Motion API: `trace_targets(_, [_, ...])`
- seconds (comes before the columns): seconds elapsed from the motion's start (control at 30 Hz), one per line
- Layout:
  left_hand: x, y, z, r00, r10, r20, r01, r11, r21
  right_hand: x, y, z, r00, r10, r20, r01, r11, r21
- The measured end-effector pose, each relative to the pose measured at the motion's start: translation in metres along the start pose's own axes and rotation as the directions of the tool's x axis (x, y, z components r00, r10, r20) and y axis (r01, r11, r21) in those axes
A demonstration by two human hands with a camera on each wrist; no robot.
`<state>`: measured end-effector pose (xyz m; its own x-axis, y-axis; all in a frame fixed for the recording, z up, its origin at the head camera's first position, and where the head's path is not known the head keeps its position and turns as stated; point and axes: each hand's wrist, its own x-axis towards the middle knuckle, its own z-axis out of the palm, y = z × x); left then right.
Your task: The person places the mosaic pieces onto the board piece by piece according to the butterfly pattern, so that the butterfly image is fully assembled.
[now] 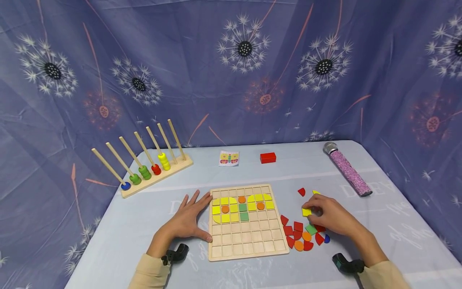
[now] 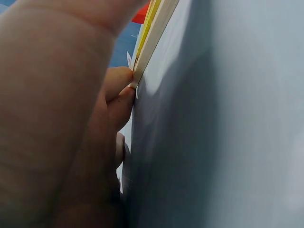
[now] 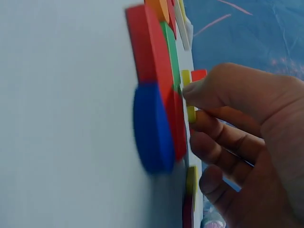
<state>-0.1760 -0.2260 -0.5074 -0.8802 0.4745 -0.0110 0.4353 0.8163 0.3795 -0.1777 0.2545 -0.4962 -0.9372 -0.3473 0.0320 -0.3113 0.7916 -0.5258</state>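
Observation:
A wooden grid board (image 1: pixel 237 238) lies on the table, its upper rows partly filled with yellow, orange and green pieces. Along its left edge rests my left hand (image 1: pixel 187 221), fingers spread, thumb and fingertips touching the frame. The left wrist view shows those fingertips against the board's edge (image 2: pixel 154 42). To the right of the board, my right hand (image 1: pixel 336 216) pinches a yellow square piece (image 1: pixel 306 212) between thumb and fingers. Loose red (image 1: pixel 298 226), orange, green (image 1: pixel 311 229) and blue (image 1: pixel 327 239) pieces lie around and below that hand. In the right wrist view, the blue piece (image 3: pixel 153 130) appears close up.
A bead stacker with pegs (image 1: pixel 159 176) stands at the back left. Farther back are a butterfly picture card (image 1: pixel 229 159) and a red block (image 1: pixel 268 157). A pink glittery microphone (image 1: pixel 349 170) lies at the back right, before a patterned blue curtain (image 1: pixel 187 72).

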Motion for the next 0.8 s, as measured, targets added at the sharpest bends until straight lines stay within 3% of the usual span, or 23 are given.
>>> trace_targets(0.37, [0.001, 0.001, 0.001, 1.0, -0.016, 0.003, 0.016, 1.0, 0.005, 0.018, -0.031, 0.016, 0.997, -0.079, -0.007, 0.079, 0.997, 0.013])
trace_targets(0.8, [0.0, -0.001, 0.001, 0.999, 0.023, -0.029, -0.023, 1.0, -0.002, 0.04, -0.073, 0.04, 0.976, -0.215, 0.02, 0.215, 0.976, 0.018])
